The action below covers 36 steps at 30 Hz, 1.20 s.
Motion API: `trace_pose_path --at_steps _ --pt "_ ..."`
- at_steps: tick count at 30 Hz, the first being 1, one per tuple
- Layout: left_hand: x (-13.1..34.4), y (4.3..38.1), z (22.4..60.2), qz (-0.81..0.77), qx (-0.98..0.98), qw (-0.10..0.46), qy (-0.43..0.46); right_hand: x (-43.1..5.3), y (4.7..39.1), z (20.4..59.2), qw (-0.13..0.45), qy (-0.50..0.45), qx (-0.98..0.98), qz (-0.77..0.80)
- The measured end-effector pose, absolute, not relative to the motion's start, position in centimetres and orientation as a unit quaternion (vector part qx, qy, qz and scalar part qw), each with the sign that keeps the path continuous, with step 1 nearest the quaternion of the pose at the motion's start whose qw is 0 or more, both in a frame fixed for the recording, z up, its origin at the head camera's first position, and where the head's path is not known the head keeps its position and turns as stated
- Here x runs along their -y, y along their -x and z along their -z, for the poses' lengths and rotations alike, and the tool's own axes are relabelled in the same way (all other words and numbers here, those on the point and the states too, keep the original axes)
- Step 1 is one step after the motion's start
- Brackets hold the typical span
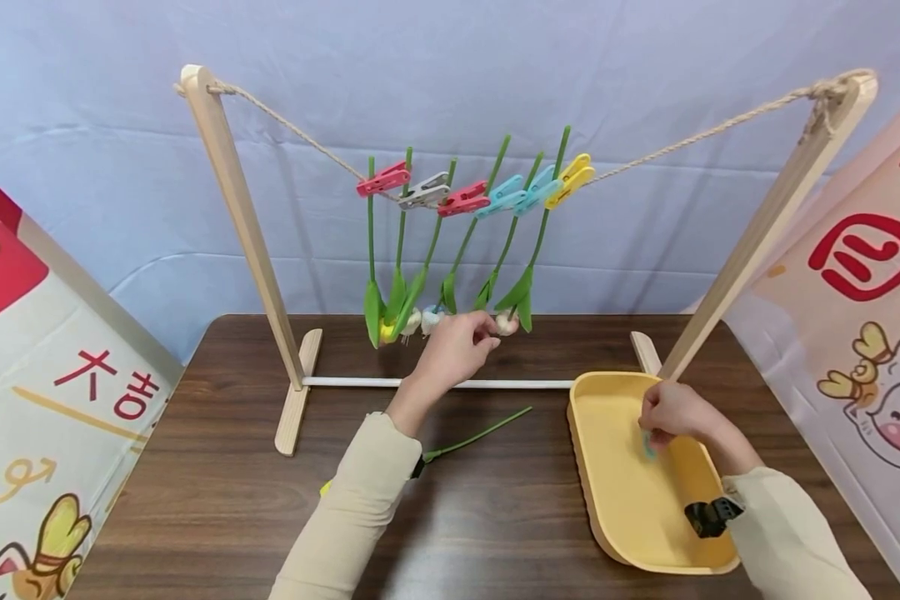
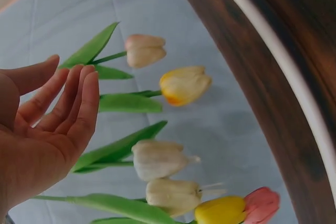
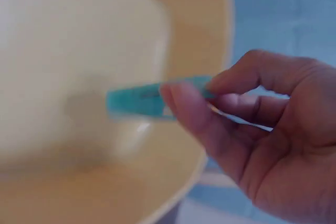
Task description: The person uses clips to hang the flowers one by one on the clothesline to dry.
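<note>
My right hand [image 1: 678, 414] pinches a teal clothespin [image 3: 134, 102] between thumb and fingers, over the yellow plastic bin [image 1: 598, 500]. My left hand [image 1: 456, 348] is held up by the hanging artificial tulips, palm showing and fingers loosely bent, with nothing between them. In the left wrist view its fingertips overlap the leaves behind a pinkish-white tulip [image 2: 147, 51]. Just below that one hangs a yellow-white tulip [image 2: 185, 85]. The tulips hang heads down from a rope [image 1: 667, 157], fixed by several clothespins, among them a yellow clothespin [image 1: 570, 180] at the right end.
Wooden posts [image 1: 243, 225] on feet carry the rope, and a white rod [image 1: 360, 382] joins them low down. Another tulip lies on the brown table [image 1: 217, 517], its green stem [image 1: 487, 433] showing past my left sleeve, which hides its middle.
</note>
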<state>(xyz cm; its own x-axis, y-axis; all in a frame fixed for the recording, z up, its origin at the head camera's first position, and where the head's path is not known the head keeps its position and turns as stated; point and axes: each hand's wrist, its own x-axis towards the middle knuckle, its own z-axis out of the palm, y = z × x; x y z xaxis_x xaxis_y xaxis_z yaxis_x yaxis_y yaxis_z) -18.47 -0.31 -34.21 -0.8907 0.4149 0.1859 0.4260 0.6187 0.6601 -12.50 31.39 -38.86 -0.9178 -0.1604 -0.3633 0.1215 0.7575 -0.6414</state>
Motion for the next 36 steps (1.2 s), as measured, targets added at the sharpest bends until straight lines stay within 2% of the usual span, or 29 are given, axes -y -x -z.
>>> trace_pose_path --at_steps 8,20,28,36 --pt "-0.6 17.7 35.8 0.339 0.902 -0.045 0.262 -28.4 13.4 35.1 0.199 0.071 -0.847 0.488" --pt "-2.2 16.3 36.9 0.329 0.887 -0.115 0.304 -24.1 14.1 34.6 0.176 0.144 -0.797 0.559" --pt "-2.2 16.0 37.0 0.326 0.887 -0.089 0.316 -23.1 14.1 34.8 0.184 0.150 -0.776 0.585" --pt "-1.8 16.0 36.8 0.313 0.889 -0.060 0.329 -23.3 14.1 34.7 0.135 0.158 -0.838 0.505"
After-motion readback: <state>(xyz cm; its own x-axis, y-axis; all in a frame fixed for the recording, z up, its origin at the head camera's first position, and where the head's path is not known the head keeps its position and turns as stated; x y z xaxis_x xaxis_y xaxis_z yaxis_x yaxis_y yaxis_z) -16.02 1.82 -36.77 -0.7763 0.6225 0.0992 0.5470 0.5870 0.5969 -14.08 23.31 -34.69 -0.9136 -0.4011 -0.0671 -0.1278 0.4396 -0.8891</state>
